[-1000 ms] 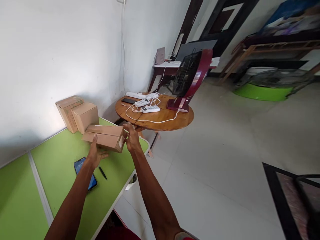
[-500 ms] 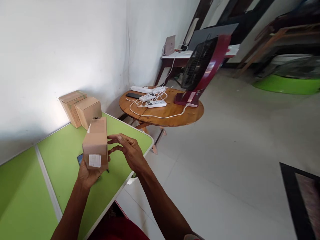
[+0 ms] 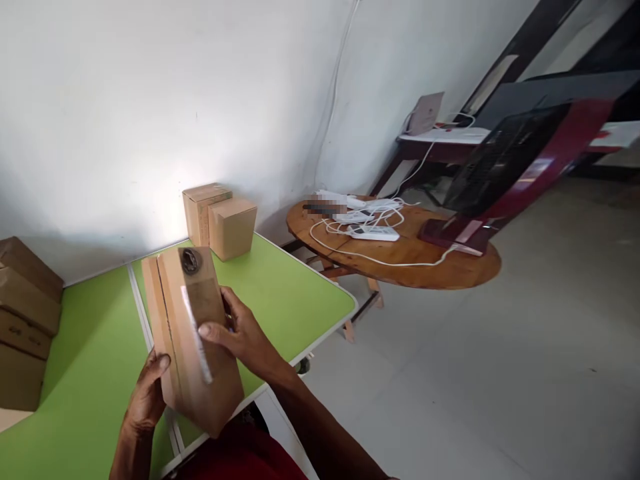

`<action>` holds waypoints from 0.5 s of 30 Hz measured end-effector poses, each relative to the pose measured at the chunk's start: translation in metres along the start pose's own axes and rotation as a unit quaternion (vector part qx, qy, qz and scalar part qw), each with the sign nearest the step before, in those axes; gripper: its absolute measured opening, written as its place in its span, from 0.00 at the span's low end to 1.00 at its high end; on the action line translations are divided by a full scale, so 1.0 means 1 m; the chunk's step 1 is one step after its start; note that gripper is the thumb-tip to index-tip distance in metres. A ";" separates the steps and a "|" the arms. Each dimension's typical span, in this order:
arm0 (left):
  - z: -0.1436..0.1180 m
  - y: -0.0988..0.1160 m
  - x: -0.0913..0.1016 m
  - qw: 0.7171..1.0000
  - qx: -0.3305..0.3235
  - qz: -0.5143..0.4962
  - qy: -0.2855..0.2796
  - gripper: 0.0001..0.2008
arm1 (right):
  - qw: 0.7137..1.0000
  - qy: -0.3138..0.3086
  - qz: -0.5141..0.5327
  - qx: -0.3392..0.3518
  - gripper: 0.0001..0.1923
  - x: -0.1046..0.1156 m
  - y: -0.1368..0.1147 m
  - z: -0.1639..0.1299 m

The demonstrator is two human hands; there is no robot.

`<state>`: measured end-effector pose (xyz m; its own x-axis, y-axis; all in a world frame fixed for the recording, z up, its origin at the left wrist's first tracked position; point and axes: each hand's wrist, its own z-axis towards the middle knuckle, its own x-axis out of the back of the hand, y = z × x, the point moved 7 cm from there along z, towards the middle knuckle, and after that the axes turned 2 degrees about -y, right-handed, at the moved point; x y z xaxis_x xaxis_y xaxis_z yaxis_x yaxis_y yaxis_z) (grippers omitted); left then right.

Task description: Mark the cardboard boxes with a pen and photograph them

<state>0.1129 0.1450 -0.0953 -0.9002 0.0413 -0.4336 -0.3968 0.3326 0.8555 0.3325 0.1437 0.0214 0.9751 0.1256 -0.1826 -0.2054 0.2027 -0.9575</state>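
A brown cardboard box is held tilted above the near edge of the green table. It has a taped seam, a pale strip along one side and a dark round mark near its far end. My left hand grips its left side, thumb on the upper face. On the right side, my right hand is closed round the box, its thumb lying over the pale strip and its other fingers partly hidden behind the edge.
Two cardboard boxes stand by the wall, and several more boxes are stacked at the left. A round wooden table carries white power strips, tangled cables and a dark red fan.
The view has swung left, bringing the left stack into sight. The box has been turned and brought nearer, and my right hand has closed onto its side.
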 end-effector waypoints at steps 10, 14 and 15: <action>-0.029 0.060 -0.006 0.962 -0.208 0.176 -0.007 0.49 | 0.980 0.086 -0.173 0.050 0.46 -0.026 0.019 -0.010; -0.040 0.073 -0.018 0.927 -0.283 0.246 0.018 0.55 | 0.931 0.161 -0.281 0.171 0.48 -0.031 0.030 -0.013; -0.042 0.074 -0.022 0.924 -0.292 0.246 0.025 0.60 | 0.922 0.161 -0.294 0.194 0.50 -0.035 0.033 -0.014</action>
<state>0.0962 0.1290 -0.0103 -0.9988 0.0046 0.0486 0.0454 -0.2800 0.9589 0.2926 0.1324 -0.0065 0.8888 -0.3982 0.2270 0.4136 0.4835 -0.7715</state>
